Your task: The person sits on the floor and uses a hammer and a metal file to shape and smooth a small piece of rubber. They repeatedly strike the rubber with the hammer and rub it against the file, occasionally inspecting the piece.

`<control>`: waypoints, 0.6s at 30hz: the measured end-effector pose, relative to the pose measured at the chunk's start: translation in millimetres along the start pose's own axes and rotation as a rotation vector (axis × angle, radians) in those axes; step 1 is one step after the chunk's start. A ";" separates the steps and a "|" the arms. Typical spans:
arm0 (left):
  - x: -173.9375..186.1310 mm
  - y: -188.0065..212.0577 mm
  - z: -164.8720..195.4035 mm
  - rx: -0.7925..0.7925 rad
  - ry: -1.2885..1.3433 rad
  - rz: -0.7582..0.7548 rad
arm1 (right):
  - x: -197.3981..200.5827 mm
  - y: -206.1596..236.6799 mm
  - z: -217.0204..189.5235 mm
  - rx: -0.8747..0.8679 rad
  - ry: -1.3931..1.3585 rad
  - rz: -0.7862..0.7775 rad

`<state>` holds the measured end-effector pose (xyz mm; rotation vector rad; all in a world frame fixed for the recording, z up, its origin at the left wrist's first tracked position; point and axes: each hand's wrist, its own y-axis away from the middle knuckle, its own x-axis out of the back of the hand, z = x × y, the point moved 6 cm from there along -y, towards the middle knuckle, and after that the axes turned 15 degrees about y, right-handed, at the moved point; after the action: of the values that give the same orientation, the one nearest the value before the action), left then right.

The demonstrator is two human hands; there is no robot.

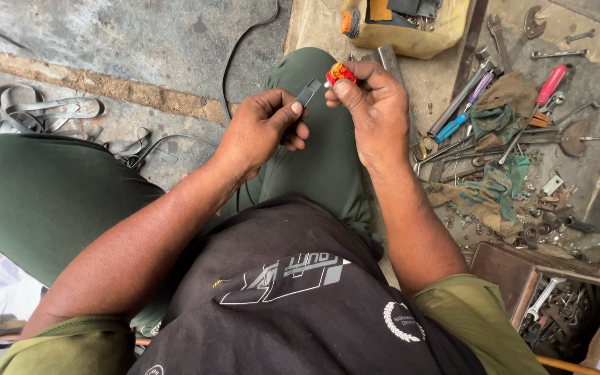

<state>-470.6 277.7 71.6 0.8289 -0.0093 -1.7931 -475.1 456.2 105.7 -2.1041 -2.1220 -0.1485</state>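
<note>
My left hand (262,128) pinches a small flat grey metal piece (308,91) between thumb and fingers, held over my green-trousered knee. My right hand (373,104) grips a small red and yellow object (340,72) at its fingertips, right beside the tip of the metal piece. Whether the two things touch is unclear. I sit low over a concrete floor, both forearms stretched forward.
A heap of tools (515,132) lies at the right: wrenches, a red-handled screwdriver (551,85), pliers, rags, small nuts. A yellow canister (404,28) stands at the top. A wooden box (522,278) of parts sits lower right. Metal strips (50,114) lie at left.
</note>
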 end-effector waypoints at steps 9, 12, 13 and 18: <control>1.3 -1.4 1.9 -0.011 -0.012 0.016 | -1.3 -1.5 8.9 -0.051 -0.097 -0.018; 2.3 -1.2 1.2 -0.010 -0.002 0.017 | -1.7 -0.5 11.8 -0.071 -0.141 -0.008; 2.7 -1.3 0.8 -0.009 0.001 0.017 | -2.2 0.0 12.3 -0.077 -0.151 -0.003; 4.7 -3.6 -1.6 -0.005 -0.003 0.037 | -9.9 3.2 15.0 -0.153 -0.243 -0.021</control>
<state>-473.4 275.7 66.5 0.8176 -0.0216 -1.7585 -472.4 449.1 89.0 -2.2902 -2.3379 -0.0618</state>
